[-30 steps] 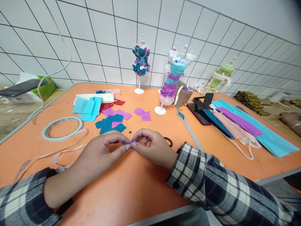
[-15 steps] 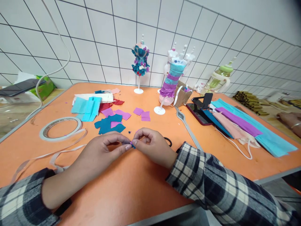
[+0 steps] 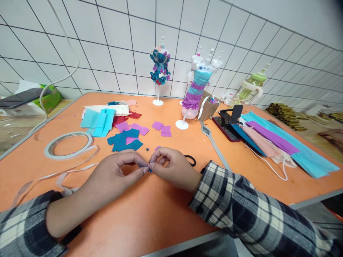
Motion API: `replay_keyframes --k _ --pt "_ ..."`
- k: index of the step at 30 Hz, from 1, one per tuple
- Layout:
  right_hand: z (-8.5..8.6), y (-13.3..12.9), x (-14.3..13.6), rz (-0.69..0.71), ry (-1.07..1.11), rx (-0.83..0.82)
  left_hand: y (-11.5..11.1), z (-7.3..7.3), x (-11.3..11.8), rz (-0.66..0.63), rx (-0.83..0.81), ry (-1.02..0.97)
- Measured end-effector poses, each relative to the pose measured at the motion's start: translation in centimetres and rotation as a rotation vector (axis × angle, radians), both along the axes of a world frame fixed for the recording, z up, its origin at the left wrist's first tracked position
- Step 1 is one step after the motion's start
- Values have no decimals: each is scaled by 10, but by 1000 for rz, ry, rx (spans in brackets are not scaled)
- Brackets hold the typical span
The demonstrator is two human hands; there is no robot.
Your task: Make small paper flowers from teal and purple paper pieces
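My left hand (image 3: 118,175) and my right hand (image 3: 173,166) meet over the orange table. Between their fingertips they pinch a tiny blue and purple paper piece (image 3: 150,170), mostly covered by the fingers. Just beyond them lie a small dark blue scrap (image 3: 148,149) and a purple one (image 3: 157,147). Dark teal pieces (image 3: 124,142) and purple squares (image 3: 165,131) are spread farther back. Part of a black ring-shaped handle (image 3: 190,160) shows beside my right hand.
A tape roll (image 3: 49,148) lies at left, near light blue sheets (image 3: 103,123). Behind stand a teal-decorated dress form (image 3: 160,69) and a blue-purple one (image 3: 195,93). A phone (image 3: 226,130), colored strips (image 3: 289,146) and a bottle (image 3: 250,89) are at right, with another person's hand (image 3: 332,137).
My fingertips have shifted slightly left and down with the small piece between them. More of the purple scrap and the black handle shows. The other person's hand has moved a little.
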State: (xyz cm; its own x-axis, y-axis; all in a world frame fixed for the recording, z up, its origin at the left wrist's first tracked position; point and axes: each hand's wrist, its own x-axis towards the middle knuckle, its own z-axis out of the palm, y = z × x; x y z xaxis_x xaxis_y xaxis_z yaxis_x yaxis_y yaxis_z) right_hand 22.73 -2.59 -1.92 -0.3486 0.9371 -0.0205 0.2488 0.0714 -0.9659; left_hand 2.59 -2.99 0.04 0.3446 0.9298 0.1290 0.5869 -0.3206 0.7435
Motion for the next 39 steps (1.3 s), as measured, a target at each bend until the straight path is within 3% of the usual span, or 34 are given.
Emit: replay_keyframes --k 7,15,20,28,32,39 --pt "3 2 2 56 158 -77 4 -4 -1 2 3 -62" --pt "4 5 -2 -40 196 -143 5 -7 -2 101 -66 -198" --pt "8 1 -2 3 252 -222 6 -11 -1 -1 -57 -115" --pt "2 0 1 -15 109 -94 4 -8 -4 -45 -87 -85" --pt "3 -1 -1 -4 197 -178 3 -7 -2 -33 -90 -159" --pt "8 -3 -2 10 276 -253 2 -10 -1 -59 -113 -119"
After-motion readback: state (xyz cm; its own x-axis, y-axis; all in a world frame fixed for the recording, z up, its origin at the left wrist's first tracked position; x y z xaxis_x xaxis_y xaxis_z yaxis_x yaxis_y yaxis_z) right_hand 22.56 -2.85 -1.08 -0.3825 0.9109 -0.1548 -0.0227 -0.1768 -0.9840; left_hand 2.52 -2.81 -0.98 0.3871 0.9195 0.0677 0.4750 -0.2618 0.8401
